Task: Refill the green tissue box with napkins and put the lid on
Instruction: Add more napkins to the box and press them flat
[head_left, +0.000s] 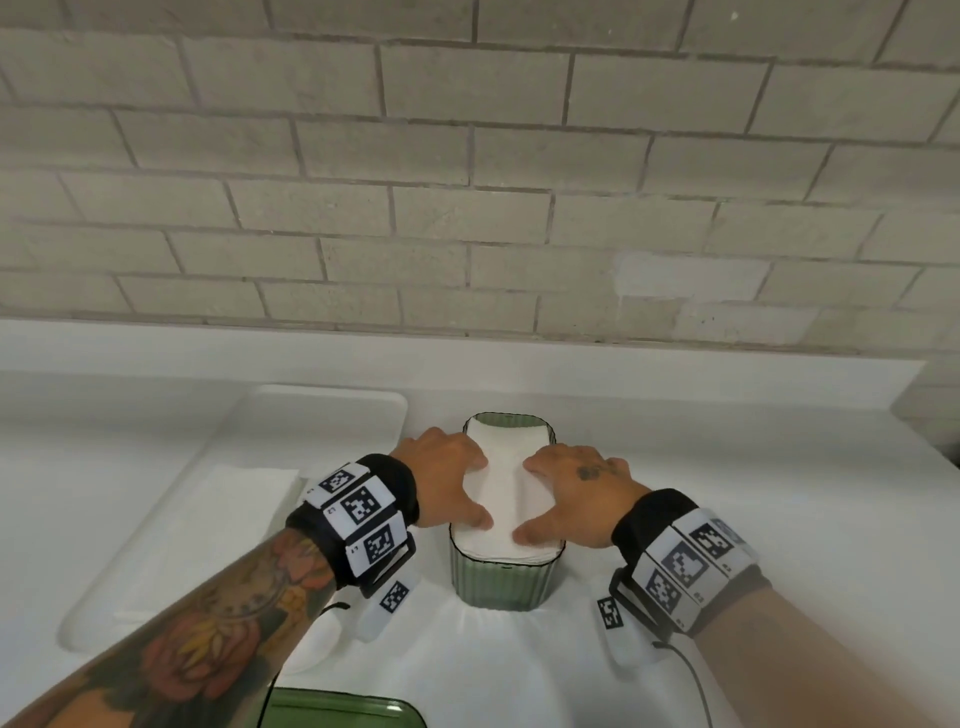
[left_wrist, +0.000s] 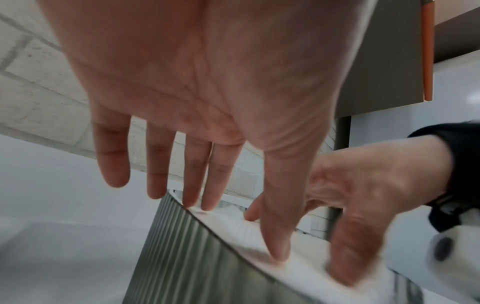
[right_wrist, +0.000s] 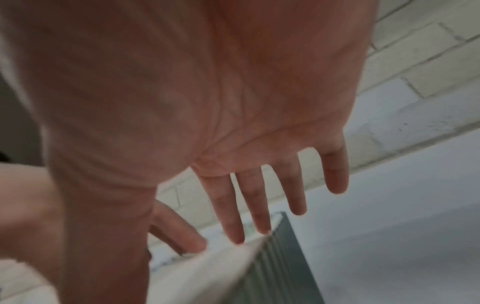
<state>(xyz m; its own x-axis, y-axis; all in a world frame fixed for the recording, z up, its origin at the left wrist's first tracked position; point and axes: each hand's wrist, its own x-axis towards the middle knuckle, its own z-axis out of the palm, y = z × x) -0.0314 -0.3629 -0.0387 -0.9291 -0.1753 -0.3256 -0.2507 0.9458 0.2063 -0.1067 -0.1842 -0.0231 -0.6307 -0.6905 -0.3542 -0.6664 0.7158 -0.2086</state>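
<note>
A ribbed green tissue box (head_left: 496, 582) stands upright on the white counter, filled to the brim with a stack of white napkins (head_left: 506, 483). My left hand (head_left: 449, 480) presses the stack's left side with straight, spread fingers (left_wrist: 194, 185). On the right side my right hand (head_left: 576, 499) presses down the same way, fingers (right_wrist: 257, 205) extended. Both thumbs rest on the near end of the stack. The box wall (left_wrist: 187, 257) and napkins (left_wrist: 259, 236) show under the left palm; the box wall (right_wrist: 283, 263) shows under the right. The green lid (head_left: 337, 709) lies at the bottom edge, near me.
A white tray (head_left: 156, 519) with more napkins (head_left: 249, 493) lies left of the box. A white cloth (head_left: 467, 665) is spread under the box. A brick wall (head_left: 467, 182) rises behind the counter's raised back edge.
</note>
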